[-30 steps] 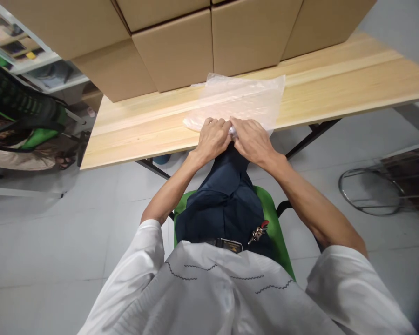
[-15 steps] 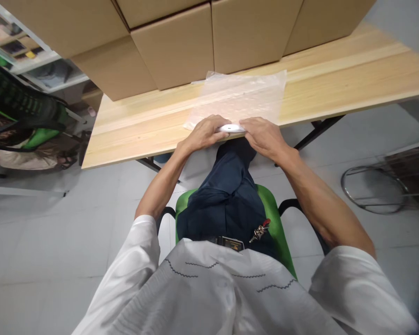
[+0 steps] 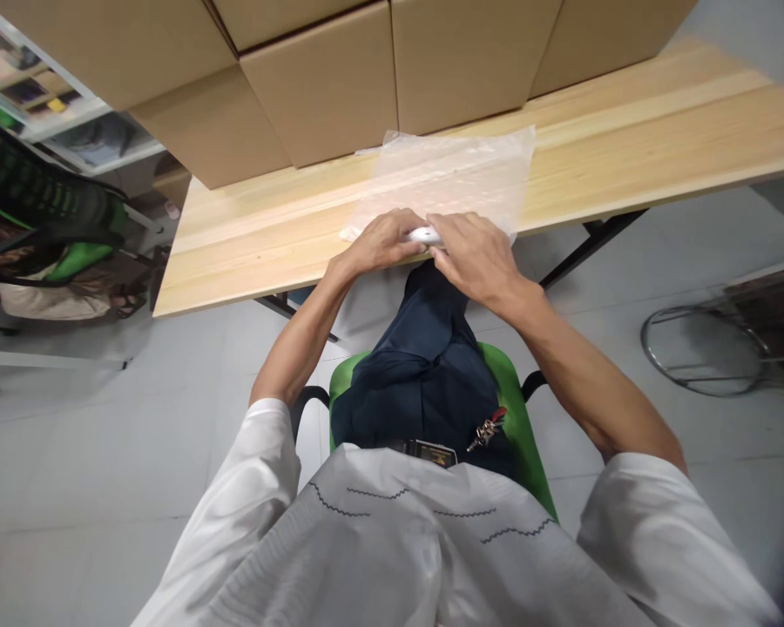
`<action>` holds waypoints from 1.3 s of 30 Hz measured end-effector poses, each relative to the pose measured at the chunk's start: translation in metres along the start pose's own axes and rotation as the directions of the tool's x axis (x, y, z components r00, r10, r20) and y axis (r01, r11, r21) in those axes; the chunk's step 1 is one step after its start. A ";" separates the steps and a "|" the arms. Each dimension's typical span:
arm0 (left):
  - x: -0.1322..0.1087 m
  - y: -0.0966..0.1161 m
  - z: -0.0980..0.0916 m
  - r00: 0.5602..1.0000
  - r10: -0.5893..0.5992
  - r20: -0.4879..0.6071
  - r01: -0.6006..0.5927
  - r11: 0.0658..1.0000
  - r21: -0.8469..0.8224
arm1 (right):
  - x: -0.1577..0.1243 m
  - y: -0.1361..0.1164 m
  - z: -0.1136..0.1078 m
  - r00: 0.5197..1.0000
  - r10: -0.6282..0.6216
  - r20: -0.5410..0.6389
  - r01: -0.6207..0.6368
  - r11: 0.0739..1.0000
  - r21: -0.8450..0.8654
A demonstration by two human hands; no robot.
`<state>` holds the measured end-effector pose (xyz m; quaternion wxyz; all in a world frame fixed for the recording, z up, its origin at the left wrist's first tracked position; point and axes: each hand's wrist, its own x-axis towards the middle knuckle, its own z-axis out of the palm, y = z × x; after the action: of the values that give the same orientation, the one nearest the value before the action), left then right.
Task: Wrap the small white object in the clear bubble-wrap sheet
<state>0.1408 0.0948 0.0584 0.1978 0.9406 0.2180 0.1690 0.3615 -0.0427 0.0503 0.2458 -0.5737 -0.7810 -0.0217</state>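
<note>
A small white rounded object (image 3: pixel 424 235), its kind unclear, is held just above the table's front edge. My left hand (image 3: pixel 385 239) grips its left end, thumb below and fingers on top. My right hand (image 3: pixel 476 252) is closed over its right part and hides much of it. Under and behind the hands a clear plastic sheet or bag (image 3: pixel 457 170) lies flat on the wooden table (image 3: pixel 627 131).
Large cardboard boxes (image 3: pixel 327 91) stand along the back of the table. A black and green chair (image 3: pixel 58 209) and shelves are at the left. On the right, a round metal stool frame (image 3: pixel 702 348) stands on the floor. I sit on a green chair (image 3: pixel 529 453).
My right hand has moved left along the white object and now covers more of it. My left hand has stayed almost in place.
</note>
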 end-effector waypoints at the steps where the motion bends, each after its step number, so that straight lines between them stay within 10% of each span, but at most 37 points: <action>1: 0.000 0.001 0.000 1.000 -0.010 -0.001 0.010 1.000 0.007 | 0.003 -0.001 0.004 1.000 0.011 0.006 -0.011 1.000 -0.002; 25: 0.002 -0.042 -0.014 0.989 -0.140 -0.051 0.131 0.980 -0.150 | 0.050 0.052 0.004 0.982 0.033 0.187 -0.068 0.981 0.181; 39: -0.002 -0.024 -0.011 0.947 -0.294 -0.130 0.297 0.955 -0.002 | 0.066 0.051 0.000 0.957 0.121 0.262 -0.126 0.992 0.002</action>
<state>0.1262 0.1164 0.0571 0.1982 0.8861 0.3703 0.1960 0.3929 0.0328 0.0641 0.1471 -0.6169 -0.7694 0.0768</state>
